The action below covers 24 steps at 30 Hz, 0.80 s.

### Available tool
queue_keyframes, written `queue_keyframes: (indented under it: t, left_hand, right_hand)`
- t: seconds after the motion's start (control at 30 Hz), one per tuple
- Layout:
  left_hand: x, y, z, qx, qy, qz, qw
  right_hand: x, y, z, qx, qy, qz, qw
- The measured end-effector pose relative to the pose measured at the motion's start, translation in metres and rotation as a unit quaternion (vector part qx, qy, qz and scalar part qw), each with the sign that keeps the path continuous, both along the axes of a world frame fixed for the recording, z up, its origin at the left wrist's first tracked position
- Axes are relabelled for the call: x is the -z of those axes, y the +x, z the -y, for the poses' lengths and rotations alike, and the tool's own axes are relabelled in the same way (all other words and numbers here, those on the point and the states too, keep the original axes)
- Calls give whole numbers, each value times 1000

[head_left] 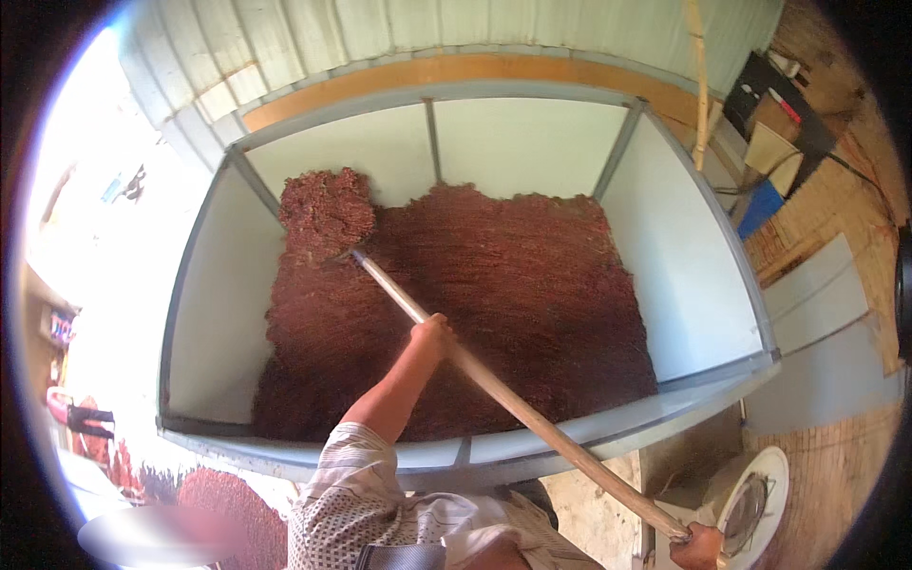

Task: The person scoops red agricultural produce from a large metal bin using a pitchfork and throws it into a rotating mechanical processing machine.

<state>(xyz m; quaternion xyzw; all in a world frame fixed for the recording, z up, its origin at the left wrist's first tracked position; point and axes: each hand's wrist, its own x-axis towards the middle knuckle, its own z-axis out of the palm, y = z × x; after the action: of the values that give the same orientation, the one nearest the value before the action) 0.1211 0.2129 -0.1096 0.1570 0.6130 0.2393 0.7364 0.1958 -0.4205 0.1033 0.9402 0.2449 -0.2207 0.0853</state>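
A long-handled tool (513, 399) with a pale wooden shaft slants across the view. My left hand (433, 332) is closed around the shaft partway up, over the big bin. At the near right, my right hand (698, 548) grips the shaft's butt end. The metal head meets the reddish-brown crumbly material (475, 285) at the far left of the bin; its shape is mostly hidden, so I cannot tell its kind. Beside it rises a loose mound (328, 209) of the same stuff. The white-panelled, grey-framed bin (689, 247) surrounds the material, whose surface is streaked.
A corrugated wall (380, 28) with an orange-brown beam stands behind the bin. On the right are a thin wooden stick (698, 85), a blue item (760, 209) and a round white-rimmed machine part (755, 503). More reddish material (228, 503) is heaped at the near left.
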Motion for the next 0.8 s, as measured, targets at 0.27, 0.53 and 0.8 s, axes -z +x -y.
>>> queue_keyframes:
  t: [0.27,0.53,0.8]
  left_hand:
    - [-36,-20,48,-45,31,24,998]
    - [-90,-33,126,-116,101,51,987]
    - [-143,-61,203,-193,172,91,962]
  right_hand:
    - [-43,63,-30,130,-103,-130,977]
    - [-9,150,40,33,-38,-99,994]
    - [-20,226,57,-32,-18,-63,997]
